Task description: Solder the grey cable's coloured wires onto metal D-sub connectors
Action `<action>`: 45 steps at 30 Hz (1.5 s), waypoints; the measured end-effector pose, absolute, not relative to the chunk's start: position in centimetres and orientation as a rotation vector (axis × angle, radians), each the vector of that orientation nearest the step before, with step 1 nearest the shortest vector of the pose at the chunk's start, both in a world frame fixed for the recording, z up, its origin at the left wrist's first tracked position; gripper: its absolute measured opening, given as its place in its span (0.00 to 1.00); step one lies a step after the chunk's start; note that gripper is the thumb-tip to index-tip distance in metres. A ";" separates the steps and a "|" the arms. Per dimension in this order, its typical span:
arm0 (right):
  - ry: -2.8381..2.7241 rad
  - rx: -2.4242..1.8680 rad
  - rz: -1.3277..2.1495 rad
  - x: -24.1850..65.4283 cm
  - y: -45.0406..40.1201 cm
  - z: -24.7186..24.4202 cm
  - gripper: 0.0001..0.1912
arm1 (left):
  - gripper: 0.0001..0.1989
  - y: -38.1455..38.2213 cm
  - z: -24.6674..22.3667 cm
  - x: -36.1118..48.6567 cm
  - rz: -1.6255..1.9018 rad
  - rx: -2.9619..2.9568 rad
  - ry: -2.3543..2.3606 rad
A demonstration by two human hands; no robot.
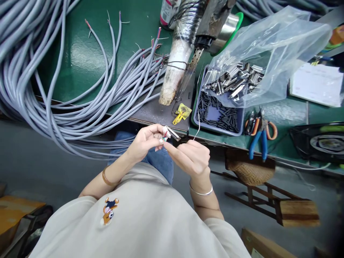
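Left hand [141, 144] clamped on a connector [174, 133], right hand [192, 157] close beside it

Head view: with white-covered fingertips, the left hand pinches the metal connector in front of the tray [213, 114] and to its left, just off the edge of the desk [72, 46]. Small coloured wires [164, 138] show at the pinch. The right hand reaches a forefinger to the same spot, its other fingers curled; whether they are closed on the thin pale wire [198, 114], which runs up along the tray's left side, I cannot tell.

Working well here, I judge, calls for a firm pinch on the connector's body, its contact row turned outward, and a light forefinger so that no strand is bent or crossed. What looks like a soldering iron [203, 41] hangs behind and left of the tray; treat its tip as hot and give the knuckles room. Grey cables [16, 68], farther left of the tray, should hang slack so they do not tug.
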State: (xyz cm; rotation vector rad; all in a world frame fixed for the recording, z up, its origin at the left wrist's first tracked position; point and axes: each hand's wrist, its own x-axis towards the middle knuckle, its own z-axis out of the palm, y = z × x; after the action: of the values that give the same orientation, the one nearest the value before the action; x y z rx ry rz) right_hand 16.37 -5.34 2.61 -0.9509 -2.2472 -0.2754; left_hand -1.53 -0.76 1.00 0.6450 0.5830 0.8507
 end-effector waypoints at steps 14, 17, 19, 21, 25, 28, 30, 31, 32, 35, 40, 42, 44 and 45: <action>-1.400 -1.403 0.799 15.7 -4.5 3.4 0.07 | 0.12 -1.9 0.9 -0.8 1.023 0.941 0.712; -1.322 -1.425 0.868 15.5 -4.4 3.3 0.08 | 0.14 -1.7 0.7 -0.7 1.040 0.894 0.701; -1.328 -1.446 0.850 15.5 -4.4 3.2 0.08 | 0.15 -1.6 0.6 -0.8 1.043 0.853 0.687; -1.352 -1.468 0.809 15.4 -4.4 3.0 0.08 | 0.14 -1.5 0.5 -0.9 1.033 0.819 0.678; -1.382 -1.467 0.736 15.2 -4.3 2.9 0.07 | 0.15 -1.4 0.6 -0.9 1.036 0.810 0.671; -1.427 -1.466 0.668 15.0 -4.3 2.9 0.06 | 0.16 -1.4 0.8 -0.6 1.069 0.833 0.701; -1.497 -1.468 0.580 14.8 -4.3 3.0 0.06 | 0.16 -1.5 0.9 -0.4 1.068 0.839 0.719; -1.530 -1.467 0.529 14.7 -4.4 3.0 0.07 | 0.16 -1.5 0.9 -0.4 1.057 0.839 0.717; -1.551 -1.460 0.486 14.7 -4.5 3.1 0.07 | 0.17 -1.4 0.9 -0.4 1.045 0.833 0.709; -1.464 -1.349 0.464 14.7 -4.7 3.2 0.05 | 0.18 -1.1 0.5 -0.9 0.979 0.745 0.658; -1.234 -1.162 0.335 14.8 -4.9 3.7 0.10 | 0.27 -0.2 0.1 -2.3 0.837 0.527 0.573; -1.274 -1.239 0.271 14.6 -5.1 3.7 0.09 | 0.29 0.0 0.1 -2.7 0.825 0.516 0.568; -1.360 -1.250 0.220 14.5 -5.5 3.5 0.07 | 0.30 0.0 0.2 -2.9 0.825 0.529 0.576; -1.413 -1.220 0.201 14.4 -5.8 3.4 0.06 | 0.31 -0.1 0.2 -2.9 0.825 0.534 0.584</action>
State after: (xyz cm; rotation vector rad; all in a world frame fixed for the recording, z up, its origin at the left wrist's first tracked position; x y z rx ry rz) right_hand 14.35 -5.78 3.36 -1.2199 -1.4130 0.2014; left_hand -2.95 -0.06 0.21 0.5342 0.5844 0.8247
